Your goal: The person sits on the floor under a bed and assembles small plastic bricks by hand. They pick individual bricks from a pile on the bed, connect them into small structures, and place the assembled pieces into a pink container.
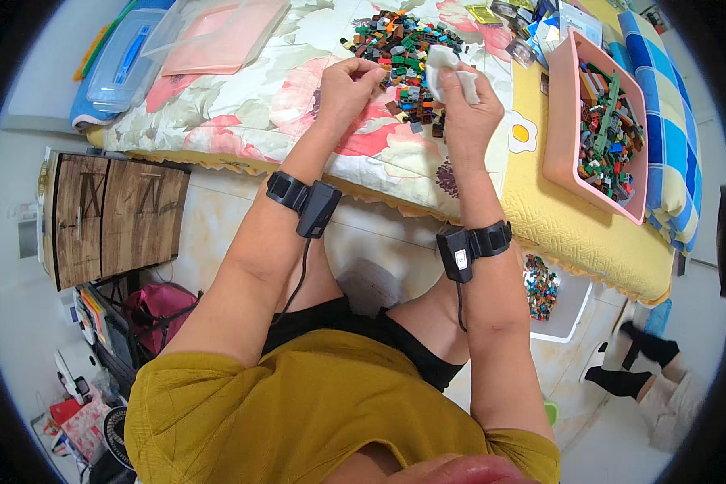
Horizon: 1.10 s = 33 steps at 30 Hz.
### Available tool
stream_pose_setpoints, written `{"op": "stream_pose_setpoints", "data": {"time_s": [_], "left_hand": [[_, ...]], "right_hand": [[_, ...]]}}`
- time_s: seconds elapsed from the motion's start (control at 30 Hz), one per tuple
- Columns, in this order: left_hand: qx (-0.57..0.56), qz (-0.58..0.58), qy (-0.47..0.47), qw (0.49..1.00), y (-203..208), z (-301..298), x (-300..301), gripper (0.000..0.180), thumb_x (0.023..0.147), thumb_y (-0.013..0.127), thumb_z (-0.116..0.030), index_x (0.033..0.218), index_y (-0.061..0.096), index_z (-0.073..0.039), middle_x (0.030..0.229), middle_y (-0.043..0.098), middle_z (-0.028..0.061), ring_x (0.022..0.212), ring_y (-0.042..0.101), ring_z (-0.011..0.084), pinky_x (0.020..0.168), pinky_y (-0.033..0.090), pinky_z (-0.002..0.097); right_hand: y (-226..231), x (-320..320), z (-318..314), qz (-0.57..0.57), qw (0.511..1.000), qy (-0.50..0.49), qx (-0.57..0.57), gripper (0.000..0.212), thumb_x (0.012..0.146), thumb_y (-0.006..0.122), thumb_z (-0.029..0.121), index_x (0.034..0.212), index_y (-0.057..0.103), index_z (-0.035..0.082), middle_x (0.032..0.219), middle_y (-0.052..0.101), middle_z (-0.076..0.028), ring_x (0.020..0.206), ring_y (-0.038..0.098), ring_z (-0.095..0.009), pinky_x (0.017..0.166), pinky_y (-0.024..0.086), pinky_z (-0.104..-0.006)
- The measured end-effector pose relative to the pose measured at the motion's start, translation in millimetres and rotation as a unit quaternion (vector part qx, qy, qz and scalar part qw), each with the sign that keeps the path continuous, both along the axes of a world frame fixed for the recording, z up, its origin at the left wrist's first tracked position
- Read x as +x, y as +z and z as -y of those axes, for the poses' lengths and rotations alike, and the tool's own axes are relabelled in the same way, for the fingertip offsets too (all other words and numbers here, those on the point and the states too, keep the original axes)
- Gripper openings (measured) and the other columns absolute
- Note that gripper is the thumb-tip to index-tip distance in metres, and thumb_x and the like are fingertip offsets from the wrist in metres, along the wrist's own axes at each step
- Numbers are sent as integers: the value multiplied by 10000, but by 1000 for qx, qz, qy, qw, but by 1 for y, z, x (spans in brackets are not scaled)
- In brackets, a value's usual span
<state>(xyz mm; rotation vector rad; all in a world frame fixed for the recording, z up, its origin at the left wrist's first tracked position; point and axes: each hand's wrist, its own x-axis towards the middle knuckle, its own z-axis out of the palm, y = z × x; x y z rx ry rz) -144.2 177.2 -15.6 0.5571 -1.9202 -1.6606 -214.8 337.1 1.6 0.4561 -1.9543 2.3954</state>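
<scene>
A heap of small multicoloured building bricks [403,52] is spread over the floral bedspread [226,133]. At the near left edge of the heap is my left hand [348,93], its thumb and fingers pinched together. Whatever lies between those fingertips is too small to make out. My right hand [469,109] is closed round a crumpled white cloth or tissue [442,60], held over the right side of the heap. Some loose bricks lie on the bedspread between my two hands.
On the bed's right, a pink bin [561,133] holds more bricks beside a blue checked pillow [661,121]. Clear plastic boxes [109,89] lie at far left. Below, a white tray [569,323] of bricks stands on the floor near another person's feet [621,379].
</scene>
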Motion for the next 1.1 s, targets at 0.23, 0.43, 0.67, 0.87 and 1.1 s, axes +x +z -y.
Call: {"op": "stream_pose_setpoints", "data": {"time_s": [0.23,0.43,0.67,0.87,1.1], "left_hand": [[155,-11,-89,984,6,-16,-1,98,845,697,-62,893,679,21,743,661,49,602,608,97,548,516,227],[201,-19,-73,977,3,-14,-7,73,866,674,-40,889,671,30,729,647,71,616,604,100,559,515,235],[269,-38,-103,957,1,-11,-8,66,840,690,-72,852,688,-7,641,603,13,511,513,50,427,456,227],[175,-47,-122,976,0,-20,-9,76,851,679,-80,874,686,-8,693,623,3,543,534,39,461,415,192],[-62,-39,59,996,0,8,-5,131,860,641,-87,917,712,7,749,668,29,656,598,80,589,483,244]], "right_hand": [[-16,5,21,-178,970,-6,168,189,786,737,133,938,710,24,842,634,-131,752,628,-273,683,493,-361],[-15,-21,17,-187,943,-147,235,151,785,711,121,886,697,10,818,625,-171,730,613,-346,671,485,-415],[-10,-4,20,-106,984,17,141,197,834,716,172,956,699,17,927,671,-117,818,655,-215,729,507,-318],[-2,1,19,84,981,116,129,177,841,701,130,969,688,7,836,687,-110,783,678,-216,701,521,-342],[22,-41,-37,-171,968,-173,66,191,797,641,32,985,663,8,900,670,-116,809,634,-265,753,501,-368]]}}
